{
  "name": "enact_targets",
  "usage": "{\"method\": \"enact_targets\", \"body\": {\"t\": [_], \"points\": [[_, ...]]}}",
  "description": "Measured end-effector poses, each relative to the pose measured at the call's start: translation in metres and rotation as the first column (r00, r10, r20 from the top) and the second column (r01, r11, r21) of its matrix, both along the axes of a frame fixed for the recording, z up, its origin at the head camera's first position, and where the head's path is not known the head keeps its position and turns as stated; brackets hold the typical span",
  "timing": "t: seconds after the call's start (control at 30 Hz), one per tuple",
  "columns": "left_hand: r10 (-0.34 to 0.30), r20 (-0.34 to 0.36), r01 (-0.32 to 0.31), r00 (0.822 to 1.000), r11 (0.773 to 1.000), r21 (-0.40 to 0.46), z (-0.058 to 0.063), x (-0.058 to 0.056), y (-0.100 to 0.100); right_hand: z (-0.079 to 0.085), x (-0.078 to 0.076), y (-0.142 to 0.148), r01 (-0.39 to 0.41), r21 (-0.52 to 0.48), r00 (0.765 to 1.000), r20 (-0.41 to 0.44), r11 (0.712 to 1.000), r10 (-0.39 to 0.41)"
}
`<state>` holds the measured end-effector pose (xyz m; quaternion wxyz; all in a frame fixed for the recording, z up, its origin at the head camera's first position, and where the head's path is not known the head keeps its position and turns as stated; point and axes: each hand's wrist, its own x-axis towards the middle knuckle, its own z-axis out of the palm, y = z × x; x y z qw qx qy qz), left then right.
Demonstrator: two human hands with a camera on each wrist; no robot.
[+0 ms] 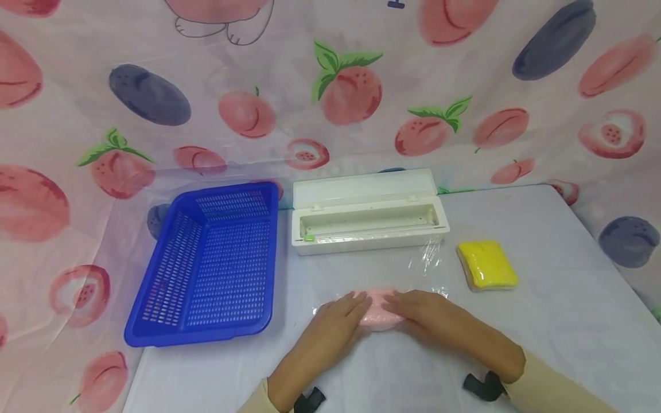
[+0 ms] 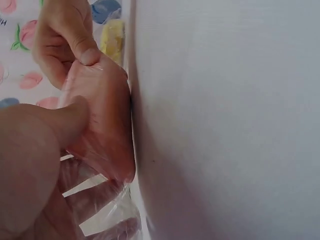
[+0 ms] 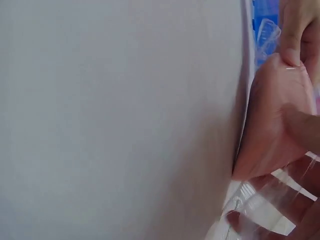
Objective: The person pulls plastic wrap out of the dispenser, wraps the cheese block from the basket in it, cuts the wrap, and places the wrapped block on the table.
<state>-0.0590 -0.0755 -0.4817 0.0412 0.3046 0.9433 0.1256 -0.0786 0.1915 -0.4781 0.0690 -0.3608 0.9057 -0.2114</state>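
Note:
A soft pink bundle (image 1: pixel 381 310) with clear plastic film (image 1: pixel 439 291) around it lies on the white table, near the middle. My left hand (image 1: pixel 333 321) holds its left end, the thumb (image 2: pixel 75 120) pressed to the pink surface and the other fingers against the film. On the opposite end is my right hand (image 1: pixel 431 312), its thumb (image 3: pixel 302 130) likewise laid on the pink bundle (image 3: pixel 270 120). Loose film (image 2: pixel 115 205) hangs in wrinkles past the bundle's edge and over some fingers.
Behind the hands stands a long white film dispenser (image 1: pixel 369 241), lid raised, with film trailing from its front right. A blue plastic basket (image 1: pixel 271 258) is at the left. To the right lies a shiny yellow bundle (image 1: pixel 486 265). A fruit-print cloth (image 1: pixel 289 69) hangs behind the table.

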Motion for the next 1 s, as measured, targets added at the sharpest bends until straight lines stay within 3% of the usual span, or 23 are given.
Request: {"method": "enact_targets", "body": {"t": [0.13,0.3,0.37,0.47,0.6,0.7,0.77,0.9,1.0], "points": [[0.054,0.115,-0.068,0.992,0.990,0.126,0.003,-0.008,-0.001,0.002,-0.005,0.002,0.080,-0.040,0.990,0.121,0.996,-0.075],[0.119,0.280,-0.187,0.952,0.955,0.228,0.006,-0.026,0.001,0.004,-0.022,0.003,0.158,-0.117,0.961,0.248,0.980,-0.125],[0.149,0.322,-0.238,0.935,0.937,0.256,0.007,-0.034,0.003,0.003,-0.032,0.004,0.184,-0.154,0.951,0.279,0.971,-0.136],[0.180,0.334,-0.282,0.925,0.916,0.286,0.006,-0.046,0.005,-0.001,-0.046,0.004,0.231,-0.199,0.939,0.303,0.952,-0.164],[0.180,0.272,-0.265,0.945,0.911,0.316,0.001,-0.061,0.007,-0.005,-0.062,-0.001,0.316,-0.232,0.915,0.329,0.920,-0.231],[0.193,0.180,-0.245,0.965,0.911,0.333,-0.005,-0.068,0.008,-0.007,-0.069,-0.007,0.406,-0.215,0.876,0.368,0.888,-0.312],[0.233,0.098,-0.252,0.968,0.904,0.344,-0.009,-0.072,0.010,-0.009,-0.073,-0.011,0.466,-0.201,0.850,0.371,0.862,-0.373],[0.337,-0.058,-0.296,0.940,0.886,0.357,-0.015,-0.078,0.017,-0.010,-0.074,-0.019,0.526,-0.231,0.843,0.271,0.818,-0.465],[0.374,-0.131,-0.311,0.918,0.885,0.346,-0.015,-0.080,0.022,-0.007,-0.072,-0.025,0.500,-0.230,0.866,0.126,0.835,-0.484]]}}
